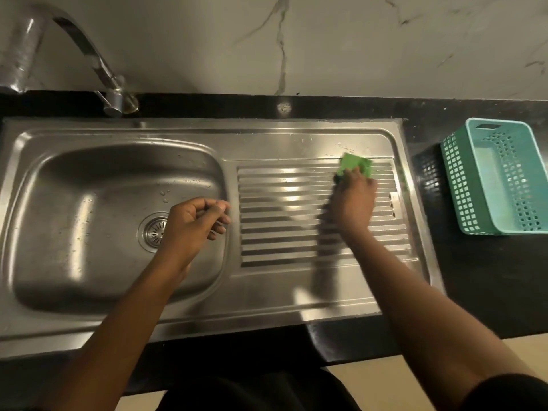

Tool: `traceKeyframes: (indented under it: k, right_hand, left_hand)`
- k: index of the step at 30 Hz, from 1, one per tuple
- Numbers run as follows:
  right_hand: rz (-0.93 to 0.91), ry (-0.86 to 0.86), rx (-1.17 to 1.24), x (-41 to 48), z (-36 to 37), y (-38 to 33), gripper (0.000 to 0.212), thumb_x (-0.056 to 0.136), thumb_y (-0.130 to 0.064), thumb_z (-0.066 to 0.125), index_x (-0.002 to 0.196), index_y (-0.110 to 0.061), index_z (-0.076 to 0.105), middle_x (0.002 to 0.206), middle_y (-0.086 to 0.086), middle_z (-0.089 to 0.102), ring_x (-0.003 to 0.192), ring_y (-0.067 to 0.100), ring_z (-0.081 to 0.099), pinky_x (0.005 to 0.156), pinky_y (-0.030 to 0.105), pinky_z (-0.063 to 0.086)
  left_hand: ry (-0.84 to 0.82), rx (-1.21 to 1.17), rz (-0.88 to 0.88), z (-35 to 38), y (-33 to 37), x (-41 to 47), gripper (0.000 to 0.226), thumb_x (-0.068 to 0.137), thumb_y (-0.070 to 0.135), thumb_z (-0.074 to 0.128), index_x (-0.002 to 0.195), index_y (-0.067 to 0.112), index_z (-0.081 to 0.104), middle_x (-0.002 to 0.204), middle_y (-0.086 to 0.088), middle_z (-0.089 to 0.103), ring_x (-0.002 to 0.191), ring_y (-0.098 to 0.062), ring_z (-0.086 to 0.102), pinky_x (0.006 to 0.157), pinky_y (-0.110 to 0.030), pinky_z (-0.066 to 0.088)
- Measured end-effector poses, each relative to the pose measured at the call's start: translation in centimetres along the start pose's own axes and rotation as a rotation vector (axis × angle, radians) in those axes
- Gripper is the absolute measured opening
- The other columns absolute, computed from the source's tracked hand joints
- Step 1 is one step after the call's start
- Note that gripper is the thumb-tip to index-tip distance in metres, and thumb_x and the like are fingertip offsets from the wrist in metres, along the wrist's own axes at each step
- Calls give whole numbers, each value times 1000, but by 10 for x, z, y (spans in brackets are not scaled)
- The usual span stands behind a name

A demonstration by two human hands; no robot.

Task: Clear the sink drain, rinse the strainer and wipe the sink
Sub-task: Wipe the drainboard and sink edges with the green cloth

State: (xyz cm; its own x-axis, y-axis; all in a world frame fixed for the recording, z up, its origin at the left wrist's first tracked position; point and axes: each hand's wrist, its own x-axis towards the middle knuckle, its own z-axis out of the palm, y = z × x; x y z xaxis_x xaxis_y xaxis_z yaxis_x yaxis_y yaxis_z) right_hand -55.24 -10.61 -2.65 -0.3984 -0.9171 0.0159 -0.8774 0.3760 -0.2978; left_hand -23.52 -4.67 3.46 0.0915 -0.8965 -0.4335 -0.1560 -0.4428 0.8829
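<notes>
Head; steel sink, black counter; right hand fingers clamp green sponge; left hand fingers loosely curled, empty

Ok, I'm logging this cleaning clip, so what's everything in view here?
sink: one, steel, basin at left
draining board: one, steel, right of the basin
strainer: one, steel, in the basin's drain
tap: one, chrome, back left
sponge: one, green, on the draining board
basket: one, teal, on the counter at right
counter: one, black, around the sink
wall: one, pale marble, behind
left hand: one, over the basin's right edge, loosely curled, empty
right hand: one, holding the sponge
</notes>
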Motion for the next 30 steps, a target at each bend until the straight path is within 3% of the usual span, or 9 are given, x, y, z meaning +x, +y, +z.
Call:
traceKeyframes:
  k: [4, 9, 15, 19, 22, 24, 27, 30]
  right_hand:
    - [-221, -130, -18, -38, 23, -70, 40, 99, -11, 48, 135, -17, 64, 147, 4, 62, 140, 24, 50, 117, 33, 30]
    - [-549, -257, 9, -71, 26, -140, 44, 96, -12, 48, 137, -14, 62, 148, 11, 60, 140, 27, 49, 119, 37, 33]
    - [-752, -382, -7, -44, -3, -92, 48, 100, -7, 57, 148, -14, 60, 159, 10, 51, 144, 34, 47, 120, 38, 34]
    - [-538, -307, -46, -12, -26, -8, 49, 95, -8, 67, 144, -14, 63, 157, 14, 52, 145, 34, 47, 120, 42, 38]
    - [-258, -203, -87, 15, -50, 60, 54, 93, 0, 67, 145, -15, 62, 157, 14, 52, 143, 38, 47, 115, 47, 44]
    - [-156, -160, -119, 31, -59, 83, 44, 96, -3, 66, 139, -11, 66, 151, 19, 57, 134, 44, 53, 111, 45, 44]
    - [-1, -94, -93, 32, -45, 59, 24, 102, -11, 56, 116, -5, 74, 125, 21, 71, 114, 45, 61, 96, 43, 51]
    - [3, -33, -62, 3, -15, 1, 24, 104, -13, 49, 113, -13, 71, 124, 13, 71, 112, 33, 60, 97, 37, 47]
  left_hand:
    - [18, -7, -1, -2, 4, -2, 16, 103, 19, 66, 103, 13, 80, 80, 0, 80, 72, -16, 69, 72, -33, 56]
    - [37, 8, 17, 1, 8, -6, 19, 102, 18, 65, 106, 6, 79, 83, -6, 78, 77, -24, 68, 70, -32, 55]
    - [41, -10, 13, 7, 9, -7, 17, 102, 18, 67, 105, 6, 79, 84, -8, 79, 76, -25, 68, 72, -35, 54]
    - [20, 4, 18, 11, 10, -4, 18, 102, 20, 68, 105, 6, 79, 86, -9, 79, 73, -19, 68, 70, -31, 55]
    - [22, 0, 18, 10, 8, -2, 18, 101, 20, 68, 106, 5, 79, 88, -12, 79, 71, -17, 68, 67, -28, 55]
    - [21, 13, 16, 8, 4, -2, 17, 102, 20, 68, 105, 9, 80, 84, -7, 80, 68, -12, 69, 65, -24, 56]
    - [20, -2, -12, 3, -1, -2, 16, 102, 19, 67, 104, 11, 80, 81, -3, 80, 67, -10, 69, 66, -24, 56]
    - [13, -1, -20, 0, -2, -2, 15, 103, 19, 66, 102, 13, 80, 82, -2, 81, 68, -11, 70, 69, -29, 57]
